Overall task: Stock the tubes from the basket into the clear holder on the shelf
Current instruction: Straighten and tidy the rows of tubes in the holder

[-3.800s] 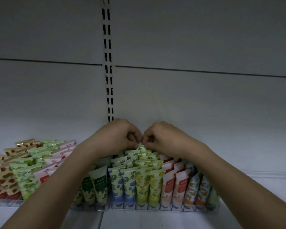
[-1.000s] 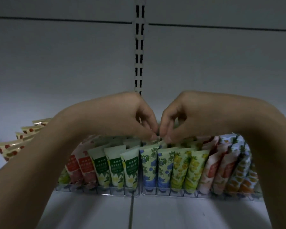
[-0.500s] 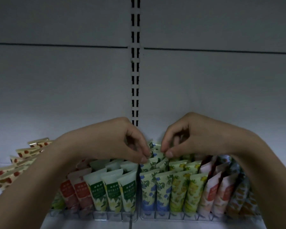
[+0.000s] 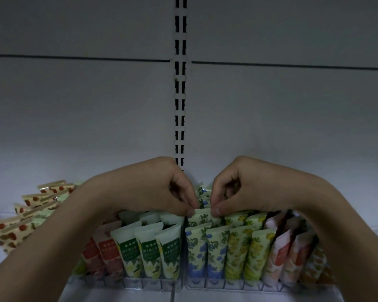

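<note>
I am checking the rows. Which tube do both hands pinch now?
The blue-flower tube in the second row: left hand and right hand pinch its top edge.

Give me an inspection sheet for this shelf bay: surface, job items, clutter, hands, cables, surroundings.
Surface: white shelf, dimly lit.
Job's things: clear holder packed with rows of upright tubes; blue-flower tube in the second row pinched at its top edge; green-label tubes to its left, yellow-flower tubes to its right. Basket not in view.
Clutter: strawberry-print tubes at far left, leaning back.
Hands: left hand and right hand each pinch the blue-flower tube's top corners.
Cables: nothing seen.
Surroundings: grey back panel with slotted upright.
</note>
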A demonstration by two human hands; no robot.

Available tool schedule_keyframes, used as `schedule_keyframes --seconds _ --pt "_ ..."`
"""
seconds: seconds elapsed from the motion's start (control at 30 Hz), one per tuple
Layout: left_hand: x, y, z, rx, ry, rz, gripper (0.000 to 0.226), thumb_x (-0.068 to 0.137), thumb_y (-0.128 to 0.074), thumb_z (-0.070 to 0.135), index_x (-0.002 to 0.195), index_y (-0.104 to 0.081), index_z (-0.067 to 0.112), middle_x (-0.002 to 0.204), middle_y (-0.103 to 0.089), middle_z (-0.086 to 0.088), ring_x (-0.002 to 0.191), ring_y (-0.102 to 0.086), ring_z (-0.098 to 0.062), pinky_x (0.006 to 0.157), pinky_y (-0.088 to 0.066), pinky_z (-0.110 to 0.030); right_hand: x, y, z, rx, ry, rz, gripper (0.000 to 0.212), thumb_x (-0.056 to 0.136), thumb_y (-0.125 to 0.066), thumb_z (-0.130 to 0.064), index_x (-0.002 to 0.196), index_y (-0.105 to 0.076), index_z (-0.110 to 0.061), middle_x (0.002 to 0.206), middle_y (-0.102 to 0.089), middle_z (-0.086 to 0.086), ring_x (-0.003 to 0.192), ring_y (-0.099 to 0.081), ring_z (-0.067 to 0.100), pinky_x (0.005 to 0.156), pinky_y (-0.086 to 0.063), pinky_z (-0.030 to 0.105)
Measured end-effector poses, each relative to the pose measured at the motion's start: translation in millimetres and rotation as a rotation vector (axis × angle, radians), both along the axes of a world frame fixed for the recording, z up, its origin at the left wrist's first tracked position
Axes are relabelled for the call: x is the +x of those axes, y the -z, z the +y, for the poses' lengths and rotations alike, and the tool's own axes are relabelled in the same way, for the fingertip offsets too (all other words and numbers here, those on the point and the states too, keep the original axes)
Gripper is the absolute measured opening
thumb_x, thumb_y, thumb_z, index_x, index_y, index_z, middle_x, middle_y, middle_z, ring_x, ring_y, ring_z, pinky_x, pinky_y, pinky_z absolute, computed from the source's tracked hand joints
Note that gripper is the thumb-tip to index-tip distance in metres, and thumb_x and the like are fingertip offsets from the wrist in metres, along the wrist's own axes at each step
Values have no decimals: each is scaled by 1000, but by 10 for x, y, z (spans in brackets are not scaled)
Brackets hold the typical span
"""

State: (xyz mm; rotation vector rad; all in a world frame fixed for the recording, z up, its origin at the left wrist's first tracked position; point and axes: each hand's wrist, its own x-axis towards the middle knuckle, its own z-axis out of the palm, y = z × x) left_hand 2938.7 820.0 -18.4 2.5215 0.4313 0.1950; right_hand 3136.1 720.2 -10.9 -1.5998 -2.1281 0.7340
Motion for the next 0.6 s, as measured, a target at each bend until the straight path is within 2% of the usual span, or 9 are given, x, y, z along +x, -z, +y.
schedule_keyframes --seconds 0.1,0.2,0.27,0.37,0.6 --pt "-7 -14 6 2 -3 -16 8 82 -76 21 88 -78 26 61 -66 24 50 -55 9 50 -36 -1 -1 -5 -2 0 3 6 4 81 -78 -26 78 -77 -23 54 -63 -15 44 -50 -4 44 -32 5" --pt "-19 -30 63 61 -114 -115 8 81 -76 28 87 -77 32 73 -71 23 59 -60 9 55 -39 -2 69 -21 20 103 58 26 4 82 -75 -29 83 -77 -26 63 -67 -16 54 -55 -5 52 -39 7" --pt "-14 -25 86 117 -180 -169 8 79 -77 28 83 -77 34 73 -69 27 63 -60 10 56 -39 -1 123 -37 33 182 111 29 3 83 -74 -27 84 -77 -26 71 -71 -17 63 -61 -5 58 -43 8" --pt "10 6 78 126 -197 -152 6 79 -77 27 82 -77 33 68 -66 31 64 -60 14 56 -38 1 114 -16 59 181 125 1 5 83 -75 -23 86 -77 -26 75 -72 -18 67 -64 -5 60 -44 7" --pt "88 85 66 161 -151 -68 4 81 -76 28 84 -78 28 60 -62 34 58 -57 15 52 -36 1 38 45 96 137 108 -83 7 83 -76 -20 89 -77 -23 52 -58 -30 52 -55 -11 47 -35 2"
